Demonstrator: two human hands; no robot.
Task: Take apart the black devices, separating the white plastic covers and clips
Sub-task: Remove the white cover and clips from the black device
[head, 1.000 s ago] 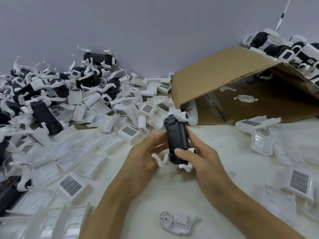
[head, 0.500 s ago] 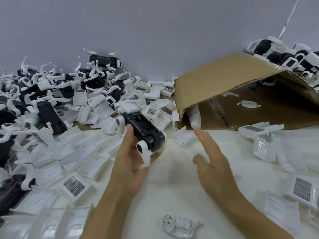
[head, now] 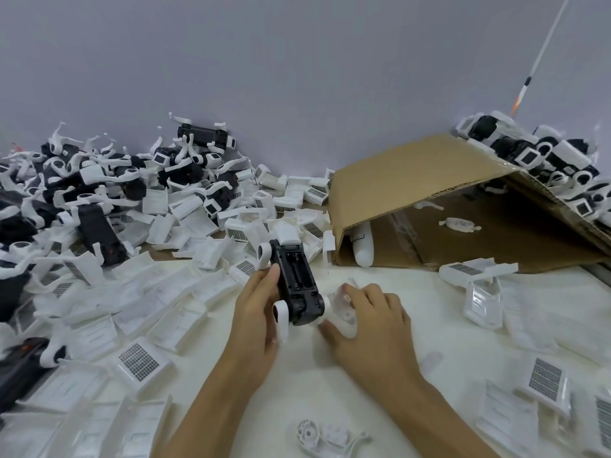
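My left hand (head: 256, 312) grips a black device (head: 296, 283) just above the white table, its open battery bay facing up. White round clips stick out at its far-left and near-left corners. My right hand (head: 370, 322) pinches a white plastic clip (head: 342, 309) at the device's near-right corner, thumb under it and fingers curled over it. A loose white clip (head: 325, 438) lies on the table close to me.
A heap of black devices and white clips (head: 99, 193) fills the far left, with several white covers (head: 158, 312) spread in front of it. A tipped cardboard box (head: 429, 180) lies at the right, more devices (head: 545, 160) stacked behind it. Covers (head: 482, 292) lie at right.
My left hand turned the device so its battery bay faces up and brought it toward the centre. My right hand, open half a second ago, came back and took hold of the clip at its near end.
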